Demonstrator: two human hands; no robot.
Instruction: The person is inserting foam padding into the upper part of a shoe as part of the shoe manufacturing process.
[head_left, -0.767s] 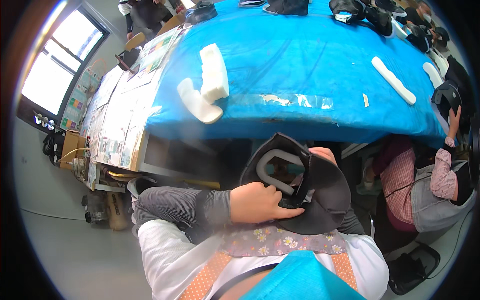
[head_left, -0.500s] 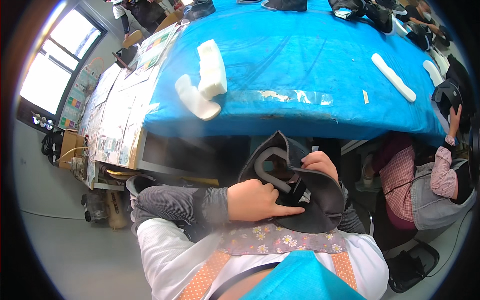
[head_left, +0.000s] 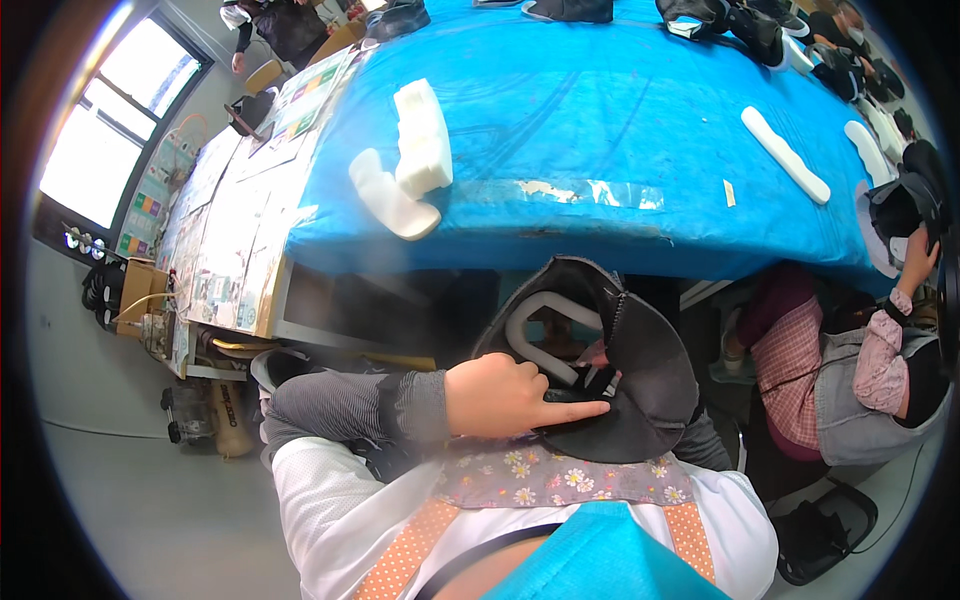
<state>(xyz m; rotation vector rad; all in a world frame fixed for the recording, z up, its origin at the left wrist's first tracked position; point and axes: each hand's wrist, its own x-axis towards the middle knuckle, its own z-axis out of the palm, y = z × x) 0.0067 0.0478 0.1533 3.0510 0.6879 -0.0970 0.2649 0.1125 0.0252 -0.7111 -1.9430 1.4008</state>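
Observation:
A black, soft sewn piece (head_left: 650, 370), much like a boot upper with a wide opening, is spread in front of my chest. Its seamed rim stands up toward the table edge. Through the opening shows a grey padded curved band (head_left: 522, 325), with a small strap-like black part and a white bit near it. My left hand (head_left: 500, 395) lies over the near left rim, index finger stretched along the black material and the other fingers curled at the edge. Of my right hand (head_left: 597, 354) only a little skin shows inside the opening; the black piece hides the rest.
A blue-covered table (head_left: 560, 120) lies ahead, carrying white foam pads (head_left: 423, 140), a long white strip (head_left: 785, 155) and dark shoes (head_left: 570, 10) at its far edge. At the right, a co-worker's hand (head_left: 918, 262) holds a black piece. A paper-covered bench (head_left: 230, 220) stands left.
My right hand has left the outer rim and is now mostly hidden by the black piece, which has opened wider. My left index finger lies straighter. The co-worker's hand has lowered.

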